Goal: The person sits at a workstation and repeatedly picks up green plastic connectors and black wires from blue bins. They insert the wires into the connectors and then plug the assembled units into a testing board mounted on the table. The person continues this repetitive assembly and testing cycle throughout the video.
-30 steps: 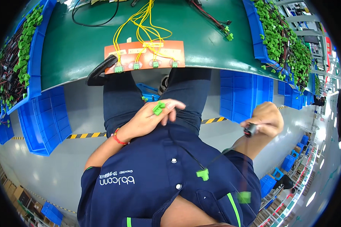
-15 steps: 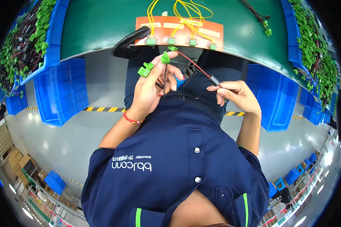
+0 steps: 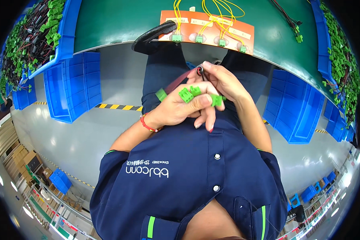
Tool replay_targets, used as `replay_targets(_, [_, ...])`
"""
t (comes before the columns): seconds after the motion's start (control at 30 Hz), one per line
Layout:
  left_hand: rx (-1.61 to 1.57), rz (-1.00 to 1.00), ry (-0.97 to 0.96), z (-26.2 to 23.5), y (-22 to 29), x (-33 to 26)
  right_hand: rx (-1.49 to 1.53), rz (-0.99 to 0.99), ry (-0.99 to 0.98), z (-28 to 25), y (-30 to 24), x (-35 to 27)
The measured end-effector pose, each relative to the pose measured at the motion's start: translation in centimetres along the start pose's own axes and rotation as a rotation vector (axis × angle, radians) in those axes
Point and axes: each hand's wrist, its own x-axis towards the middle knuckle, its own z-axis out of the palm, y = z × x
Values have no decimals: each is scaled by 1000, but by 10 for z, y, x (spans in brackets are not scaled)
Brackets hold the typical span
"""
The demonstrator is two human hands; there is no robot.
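My left hand (image 3: pixel 179 106) is closed on several cable leads, whose green terminal connectors (image 3: pixel 186 95) stick out between thumb and fingers. One more green connector (image 3: pixel 161 95) is smeared by motion on a red-and-black wire at the back of that hand. My right hand (image 3: pixel 227 83) meets the left one, its fingertips pinching a lead at its black cylinder (image 3: pixel 199 71). Fingers partly cover the wires. Beyond the hands, at the table's near edge, lies an orange board (image 3: pixel 244 34) with green sockets (image 3: pixel 199 39) and yellow wires (image 3: pixel 224 29).
A black curved bar (image 3: pixel 150 40) juts over the edge of the green table (image 3: pixel 120 24). Blue bins (image 3: pixel 64 36) of leads flank it, with blue crates (image 3: pixel 74 86) below. More leads (image 3: pixel 298 37) lie at the table's far right.
My hands have come together, the left moving right and the right moving left and up. The loose connector has swung from near the board to the left hand's outer side. The view has shifted slightly.
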Motion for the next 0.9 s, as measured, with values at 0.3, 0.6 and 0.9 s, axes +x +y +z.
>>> replay_targets(0.3, [5,242,443,-20,-6,-19,-132,-280,-200,-6,-12,-5])
replay_targets(0.6, [161,247,708,-31,-5,10,-171,-471,284,21,-7,-23])
replay_targets(0.9, [278,286,805,-35,1,10,-141,-541,333,32,4,-9])
